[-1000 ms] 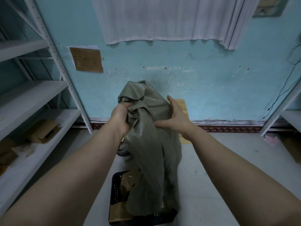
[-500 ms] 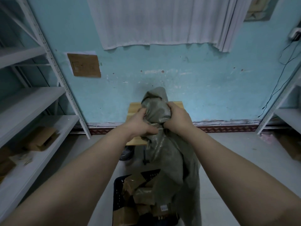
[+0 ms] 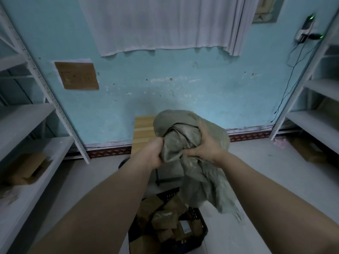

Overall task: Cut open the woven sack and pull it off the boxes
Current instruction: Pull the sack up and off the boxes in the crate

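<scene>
The grey-green woven sack (image 3: 185, 136) is bunched up in the air in front of me, its loose tail hanging down to the right. My left hand (image 3: 155, 153) grips its left side and my right hand (image 3: 205, 145) clutches the wad from the right. Below, several brown cardboard boxes (image 3: 165, 219) lie uncovered in a black plastic crate (image 3: 199, 233) on the floor. The sack hangs clear of the boxes.
White metal shelving (image 3: 27, 140) lines the left side, with a cardboard box (image 3: 27, 169) on a lower shelf. More shelves (image 3: 315, 116) stand at the right. A wooden stool (image 3: 143, 131) sits against the blue wall behind the sack. Cables hang at the upper right.
The sack has come fully up off the crate and been gathered into a tighter wad, shifting to the right. The boxes in the crate now show uncovered.
</scene>
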